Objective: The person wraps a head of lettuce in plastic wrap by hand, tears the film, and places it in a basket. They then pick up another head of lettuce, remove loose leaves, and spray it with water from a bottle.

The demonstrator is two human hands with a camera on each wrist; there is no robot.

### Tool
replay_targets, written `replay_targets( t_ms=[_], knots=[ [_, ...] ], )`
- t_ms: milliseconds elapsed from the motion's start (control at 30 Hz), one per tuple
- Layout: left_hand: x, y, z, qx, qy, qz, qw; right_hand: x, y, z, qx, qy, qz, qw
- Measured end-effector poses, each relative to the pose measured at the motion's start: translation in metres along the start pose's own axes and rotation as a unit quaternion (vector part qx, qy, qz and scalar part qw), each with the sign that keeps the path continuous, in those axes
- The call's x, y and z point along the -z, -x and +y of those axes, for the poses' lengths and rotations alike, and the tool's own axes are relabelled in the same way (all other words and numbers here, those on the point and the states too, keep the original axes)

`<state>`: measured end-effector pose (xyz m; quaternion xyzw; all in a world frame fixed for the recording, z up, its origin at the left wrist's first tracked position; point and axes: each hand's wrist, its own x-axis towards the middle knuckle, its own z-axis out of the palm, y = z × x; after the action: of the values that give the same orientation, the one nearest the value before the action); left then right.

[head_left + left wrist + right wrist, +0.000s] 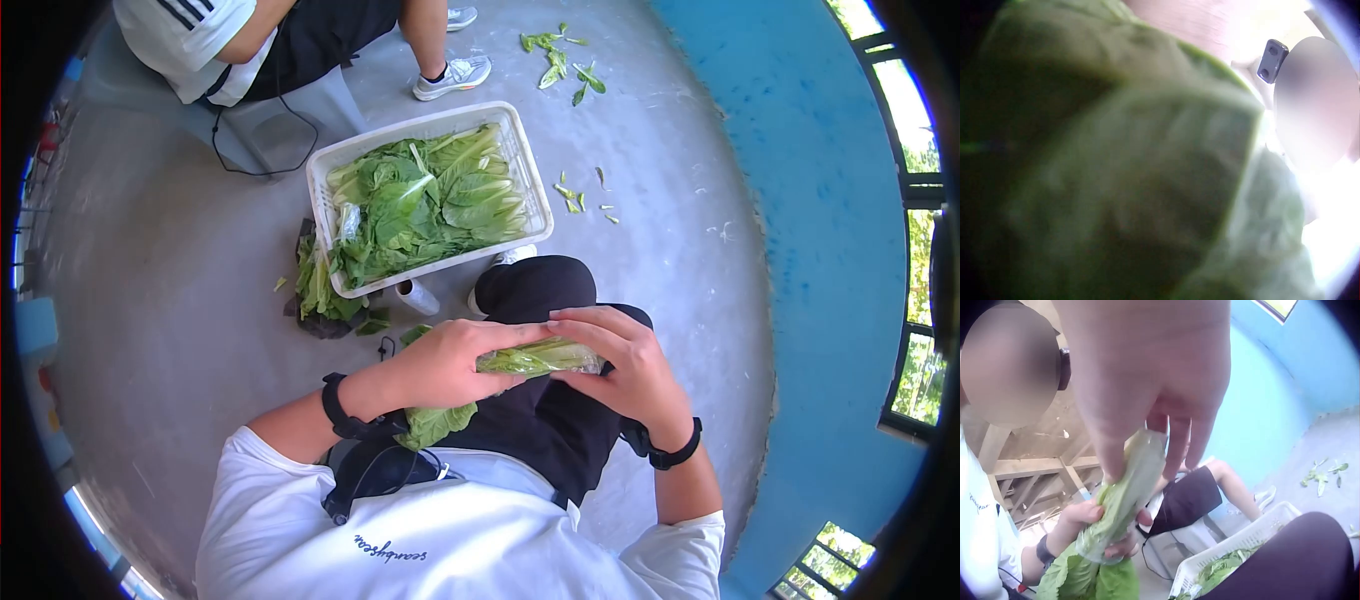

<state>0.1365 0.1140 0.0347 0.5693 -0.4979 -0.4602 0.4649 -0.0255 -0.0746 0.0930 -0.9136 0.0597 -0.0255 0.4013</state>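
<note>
A bundle of leafy lettuce (540,357), its pale stem end wrapped in clear plastic film, is held between both hands over the lap. My left hand (450,358) grips it around the leafy side; loose leaves (437,426) hang below that wrist. My right hand (628,362) holds the stem end with thumb and fingers. In the right wrist view, the wrapped lettuce (1125,494) tilts, stem end up, under the right hand (1147,381), while the left hand (1094,522) holds it lower down. Blurred leaves (1129,169) fill most of the left wrist view.
A white plastic crate (535,172) of lettuce stands on the floor ahead. Beside it are a dark bag (325,322) with greens and a white roll (418,297). Leaf scraps (553,68) lie beyond. Another person (330,40) sits at upper left; a blue wall (820,200) rises right.
</note>
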Motion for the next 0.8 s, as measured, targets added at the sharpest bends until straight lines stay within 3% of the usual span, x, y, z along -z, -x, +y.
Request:
replay_targets(
  t_ms=[233, 333, 367, 400, 433, 467, 500, 533, 600, 633, 700, 733, 767, 800],
  knots=[
    [-0.014, -0.001, -0.012, 0.063, 0.139, -0.05, 0.987, -0.017, 0.024, 0.018, 0.131, 0.113, 0.096, 0.98],
    [-0.017, 0.0, -0.028, 0.004, 0.152, -0.016, 0.988, -0.03, 0.026, 0.013, 0.112, 0.106, 0.193, 0.969],
    [-0.017, 0.001, -0.03, 0.02, 0.178, 0.008, 0.984, -0.035, 0.031, 0.019, 0.072, 0.036, 0.225, 0.971],
    [-0.016, 0.001, -0.03, 0.036, 0.206, 0.031, 0.977, -0.042, 0.032, 0.021, -0.002, -0.116, 0.217, 0.969],
    [-0.017, -0.003, -0.028, 0.049, 0.237, 0.051, 0.969, -0.049, 0.033, 0.021, -0.078, -0.262, 0.203, 0.94],
    [-0.021, -0.009, -0.023, 0.047, 0.249, 0.049, 0.966, -0.053, 0.037, 0.023, -0.153, -0.4, 0.185, 0.884],
    [-0.023, -0.019, -0.014, 0.043, 0.259, 0.049, 0.964, -0.055, 0.044, 0.035, -0.18, -0.51, 0.092, 0.836],
    [-0.028, -0.028, -0.007, 0.042, 0.269, 0.05, 0.961, -0.062, 0.047, 0.036, -0.171, -0.565, 0.082, 0.803],
    [-0.044, -0.047, -0.004, -0.008, 0.225, 0.102, 0.969, -0.067, 0.056, 0.037, -0.161, -0.527, 0.036, 0.834],
    [-0.054, -0.055, -0.01, -0.016, 0.198, 0.128, 0.972, -0.072, 0.058, 0.034, -0.164, -0.534, 0.082, 0.826],
    [-0.068, -0.063, -0.004, -0.013, 0.131, 0.183, 0.974, -0.067, 0.058, 0.041, -0.241, -0.484, 0.083, 0.837],
    [-0.071, -0.069, -0.001, -0.021, 0.143, 0.203, 0.969, -0.064, 0.056, 0.042, -0.279, -0.458, 0.084, 0.84],
    [-0.073, -0.076, -0.002, -0.016, 0.193, 0.204, 0.96, -0.063, 0.05, 0.039, -0.25, -0.376, 0.114, 0.885],
    [-0.074, -0.081, -0.003, -0.011, 0.244, 0.206, 0.948, -0.065, 0.048, 0.041, -0.259, -0.371, 0.146, 0.88]
  ],
)
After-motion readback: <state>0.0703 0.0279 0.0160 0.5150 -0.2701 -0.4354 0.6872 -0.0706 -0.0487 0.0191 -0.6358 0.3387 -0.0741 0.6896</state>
